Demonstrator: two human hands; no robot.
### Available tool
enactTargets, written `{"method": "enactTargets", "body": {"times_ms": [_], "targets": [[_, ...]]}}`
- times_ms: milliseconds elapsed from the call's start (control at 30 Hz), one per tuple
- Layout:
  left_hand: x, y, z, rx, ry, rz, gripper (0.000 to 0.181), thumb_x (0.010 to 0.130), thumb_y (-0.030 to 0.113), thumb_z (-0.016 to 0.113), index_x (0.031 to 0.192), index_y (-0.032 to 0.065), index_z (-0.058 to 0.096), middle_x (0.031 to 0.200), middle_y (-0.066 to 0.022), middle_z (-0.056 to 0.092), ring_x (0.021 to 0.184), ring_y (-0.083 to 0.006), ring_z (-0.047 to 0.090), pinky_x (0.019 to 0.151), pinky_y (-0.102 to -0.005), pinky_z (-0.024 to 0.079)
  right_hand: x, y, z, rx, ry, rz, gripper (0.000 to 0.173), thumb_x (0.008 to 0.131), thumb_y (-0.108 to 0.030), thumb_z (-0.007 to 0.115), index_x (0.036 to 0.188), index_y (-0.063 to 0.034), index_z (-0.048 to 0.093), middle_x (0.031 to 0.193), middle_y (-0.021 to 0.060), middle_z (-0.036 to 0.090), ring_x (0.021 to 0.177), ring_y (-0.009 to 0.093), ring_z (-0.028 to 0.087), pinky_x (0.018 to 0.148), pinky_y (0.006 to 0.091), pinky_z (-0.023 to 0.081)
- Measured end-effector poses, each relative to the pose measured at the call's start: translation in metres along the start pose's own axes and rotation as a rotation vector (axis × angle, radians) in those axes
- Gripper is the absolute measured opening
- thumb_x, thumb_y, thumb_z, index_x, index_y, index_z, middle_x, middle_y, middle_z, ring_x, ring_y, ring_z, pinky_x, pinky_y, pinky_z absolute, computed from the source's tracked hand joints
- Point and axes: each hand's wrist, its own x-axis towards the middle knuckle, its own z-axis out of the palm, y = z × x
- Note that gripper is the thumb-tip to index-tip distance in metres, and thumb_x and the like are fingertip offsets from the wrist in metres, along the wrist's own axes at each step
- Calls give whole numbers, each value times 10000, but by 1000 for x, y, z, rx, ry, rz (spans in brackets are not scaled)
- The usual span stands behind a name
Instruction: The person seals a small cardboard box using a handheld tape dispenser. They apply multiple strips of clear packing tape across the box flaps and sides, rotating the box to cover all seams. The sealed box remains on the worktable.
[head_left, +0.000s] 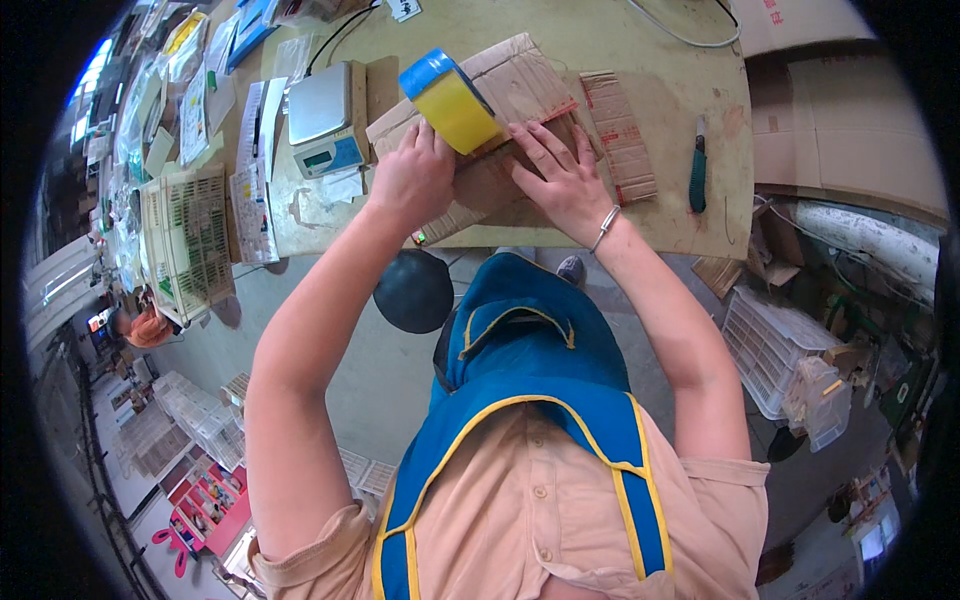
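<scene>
A wide roll of yellow adhesive tape (456, 112) with a blue band stands tilted on a piece of brown corrugated cardboard (517, 71). My left hand (416, 176) is curled at the roll's lower left edge. Its fingertips are hidden, so whether it grips the roll or the cardboard is unclear. My right hand (559, 176) lies with spread fingers on the cardboard, right of the roll, and holds nothing. Beside it rests a narrow cardboard strip (619, 139) with red print. A green-handled utility knife (698, 169) lies farther right, its blade pointing away from me.
A digital scale (321, 105) stands left of the cardboard, near papers (253, 202) and a plastic crate (187, 240). Large cardboard boxes (847, 127) flank the table (682, 45) at right. Below are a black round stool (414, 291) and a white crate (776, 345). Another person (146, 328) is far left.
</scene>
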Motion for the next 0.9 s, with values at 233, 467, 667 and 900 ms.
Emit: {"method": "enactTargets", "body": {"times_ms": [233, 467, 667, 900], "targets": [[-4, 2, 8, 11, 72, 19, 477, 918, 159, 622, 1318, -92, 554, 1397, -316, 603, 1278, -437, 638, 898, -443, 633, -5, 0, 6, -2, 43, -8, 212, 937, -209, 641, 1141, -227, 696, 1708, 25, 361, 1570, 211, 332, 1250, 649, 239], [-11, -2, 2, -79, 104, 27, 451, 910, 188, 647, 1277, -64, 572, 1386, -295, 626, 1256, -406, 659, 939, -440, 616, -7, 1, 8, -35, 68, -21, 186, 937, -210, 650, 1104, -259, 718, 1690, 36, 396, 1563, 217, 344, 1268, 645, 185], [-5, 3, 11, 20, 152, -3, 500, 819, 222, 733, 1222, -39, 592, 1317, -277, 654, 1208, -394, 680, 918, -420, 614, 21, 17, 1, -81, -51, 95, 380, 899, -160, 720, 1253, -296, 746, 1684, 38, 398, 1540, 225, 383, 1233, 669, 234], [-2, 2, 0, -109, 150, -71, 484, 781, 186, 719, 1204, -10, 589, 1209, -236, 699, 1154, -406, 700, 875, -436, 622, 41, 28, -10, -46, -157, 36, 395, 923, -161, 672, 1286, -317, 700, 1636, 41, 428, 1516, 219, 380, 1240, 677, 219]]}}
